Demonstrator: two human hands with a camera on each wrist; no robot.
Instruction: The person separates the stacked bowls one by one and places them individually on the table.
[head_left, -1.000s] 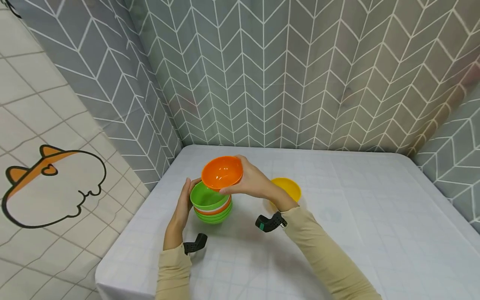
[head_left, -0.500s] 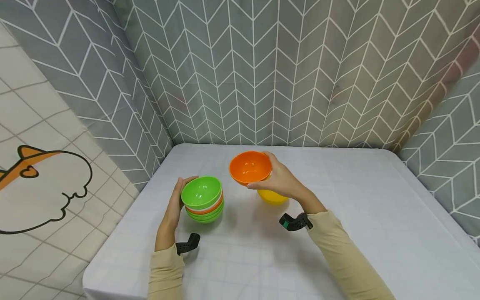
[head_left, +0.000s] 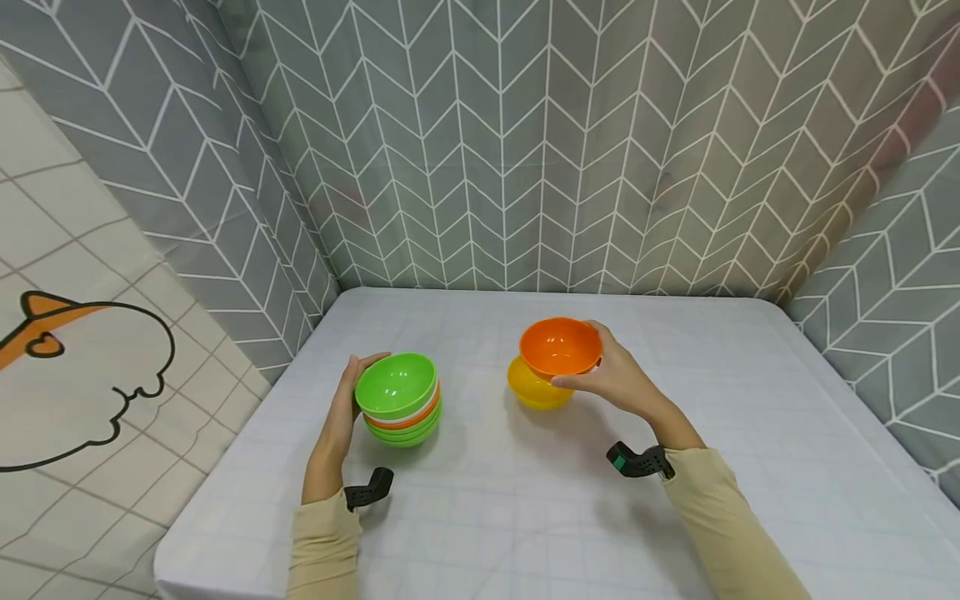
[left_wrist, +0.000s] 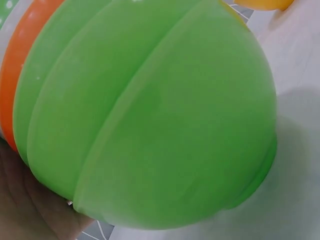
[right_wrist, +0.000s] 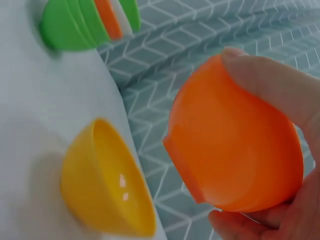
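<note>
In the head view my right hand (head_left: 618,375) grips an orange bowl (head_left: 561,348) by its right side, thumb in front. The right wrist view shows the bowl's orange underside (right_wrist: 232,137) between thumb and fingers, apart from the yellow bowl (right_wrist: 102,185). That yellow bowl (head_left: 538,390) stands upright on the table, partly hidden below the orange one. My left hand (head_left: 345,404) rests against the left side of a stack of bowls (head_left: 397,387), its fingers reaching behind the rim. Green bowls make up the stack's top and bottom, with white and orange rims between.
A white cloth covers the table (head_left: 480,517). Grey patterned curtains (head_left: 495,167) hang behind it and at both sides. A pale tiled sheet with a cartoon animal drawing (head_left: 90,367) lies beyond the left edge.
My right hand has carried the orange bowl rightward from above the stack to above the yellow bowl, then lowered it somewhat. The left hand has stayed at the stack while the head view shifted.
</note>
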